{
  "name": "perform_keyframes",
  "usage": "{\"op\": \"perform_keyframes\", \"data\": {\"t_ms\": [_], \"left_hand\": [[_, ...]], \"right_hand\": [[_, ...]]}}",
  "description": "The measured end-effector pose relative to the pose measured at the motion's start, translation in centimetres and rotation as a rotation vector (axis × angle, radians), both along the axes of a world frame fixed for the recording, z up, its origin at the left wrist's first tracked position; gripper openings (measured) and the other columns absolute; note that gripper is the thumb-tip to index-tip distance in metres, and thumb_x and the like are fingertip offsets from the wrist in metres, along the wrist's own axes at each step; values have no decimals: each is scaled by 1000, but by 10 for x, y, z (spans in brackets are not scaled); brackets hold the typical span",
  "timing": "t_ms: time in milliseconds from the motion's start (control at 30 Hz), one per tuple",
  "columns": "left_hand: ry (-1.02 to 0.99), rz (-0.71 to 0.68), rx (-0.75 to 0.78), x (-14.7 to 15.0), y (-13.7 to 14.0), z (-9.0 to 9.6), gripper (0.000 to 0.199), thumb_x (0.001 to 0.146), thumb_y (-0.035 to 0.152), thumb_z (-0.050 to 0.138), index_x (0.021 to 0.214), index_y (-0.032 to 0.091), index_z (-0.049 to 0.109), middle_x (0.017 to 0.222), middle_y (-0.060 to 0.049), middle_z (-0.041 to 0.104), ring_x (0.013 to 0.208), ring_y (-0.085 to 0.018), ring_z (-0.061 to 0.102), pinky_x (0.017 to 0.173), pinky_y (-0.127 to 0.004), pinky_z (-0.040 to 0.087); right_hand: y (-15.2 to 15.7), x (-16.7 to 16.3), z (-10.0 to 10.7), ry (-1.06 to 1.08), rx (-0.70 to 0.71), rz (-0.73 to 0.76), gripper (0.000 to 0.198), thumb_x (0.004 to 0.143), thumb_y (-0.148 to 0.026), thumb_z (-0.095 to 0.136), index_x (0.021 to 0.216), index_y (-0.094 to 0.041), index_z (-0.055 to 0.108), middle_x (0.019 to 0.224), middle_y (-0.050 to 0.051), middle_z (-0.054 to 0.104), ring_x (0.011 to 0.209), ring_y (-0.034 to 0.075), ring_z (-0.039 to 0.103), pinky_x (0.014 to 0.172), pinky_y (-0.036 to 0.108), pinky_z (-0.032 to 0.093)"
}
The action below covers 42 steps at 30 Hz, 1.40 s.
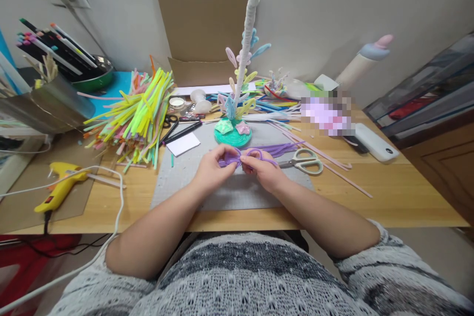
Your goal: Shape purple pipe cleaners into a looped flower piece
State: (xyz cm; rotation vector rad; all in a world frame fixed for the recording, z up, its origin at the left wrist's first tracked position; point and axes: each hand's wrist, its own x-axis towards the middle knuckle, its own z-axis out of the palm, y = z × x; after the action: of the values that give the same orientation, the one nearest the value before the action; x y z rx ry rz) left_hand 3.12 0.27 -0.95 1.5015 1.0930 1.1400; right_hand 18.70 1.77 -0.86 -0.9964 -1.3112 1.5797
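Light grey wall (314,10) behind a wooden desk (414,192), with a flat grey mat (237,202) near its front edge.

At the left lies a thick bundle of yellow, green and pink fuzzy stems (142,108); a tall white fuzzy pole (246,39) with pastel loops rises from a round green base (232,134). The left hand (219,165) and right hand (261,170) meet over the mat, near pale-handled metal scissors (307,162) and loose purple fuzzy stems (283,149); their thumbs and fingers pinch a looped purple fuzzy stem (255,150) between them, in front of the base.
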Motion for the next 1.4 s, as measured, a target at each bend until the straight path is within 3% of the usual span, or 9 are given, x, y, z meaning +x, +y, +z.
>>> {"op": "perform_keyframes", "data": {"t_ms": [100,200,400,567,700,833,967,1133,1400], "left_hand": [[48,35,-43,0,0,-2,18,69,21,64,86,16,65,92,-7,68,88,-19,61,83,-31,45],[-79,53,-156,-1,2,-1,21,66,25,68,85,14,66,88,-7,69,78,-17,62,75,-30,48],[-439,137,-306,-6,9,4,24,59,23,76,78,13,66,80,-4,69,69,-13,62,72,-28,48],[-645,106,-498,-8,13,7,22,59,17,74,79,11,68,68,-3,67,63,-10,59,65,-23,47],[-765,67,-708,-10,13,10,11,67,14,67,77,11,68,66,-1,65,59,-8,57,56,-18,45],[-834,28,-839,-10,13,10,6,72,15,63,71,10,66,66,-3,64,56,-8,55,54,-19,45],[-695,-36,-803,-7,11,8,13,66,14,69,78,11,69,70,-4,66,57,-7,55,51,-18,40],[-538,5,-520,-3,8,5,24,58,17,78,80,14,70,73,-1,66,54,-5,50,48,-19,32],[-693,9,-454,-2,7,7,27,56,20,80,78,14,65,76,-1,66,68,-10,60,66,-24,46]], "right_hand": [[1,1,-3,21,-24,15,22,73,-31,62,59,-17,51,46,-5,45,46,8,38,46,23,27],[0,1,-1,118,-50,34,17,73,-31,63,67,-17,54,49,-5,47,46,8,40,46,22,27],[1,3,5,427,-27,19,27,66,-23,67,90,-22,53,89,1,60,73,12,56,59,25,42],[8,3,-4,266,89,-172,17,79,-35,60,79,-20,53,71,-2,56,50,6,43,45,20,31],[8,3,-7,198,97,-168,23,76,-41,64,82,-20,56,56,-6,43,43,4,34,41,19,23],[2,2,-3,203,135,-177,29,75,-46,63,89,-21,58,66,-4,51,52,6,43,47,20,33],[1,3,6,307,34,-107,31,73,-44,66,92,-22,56,70,-2,56,62,10,51,59,24,41],[8,8,14,454,3,-192,23,72,-39,68,81,-21,56,58,-6,45,52,8,42,51,23,38],[6,6,7,229,49,-207,18,73,-35,66,77,-19,58,51,-8,44,44,7,43,46,23,42]]}}
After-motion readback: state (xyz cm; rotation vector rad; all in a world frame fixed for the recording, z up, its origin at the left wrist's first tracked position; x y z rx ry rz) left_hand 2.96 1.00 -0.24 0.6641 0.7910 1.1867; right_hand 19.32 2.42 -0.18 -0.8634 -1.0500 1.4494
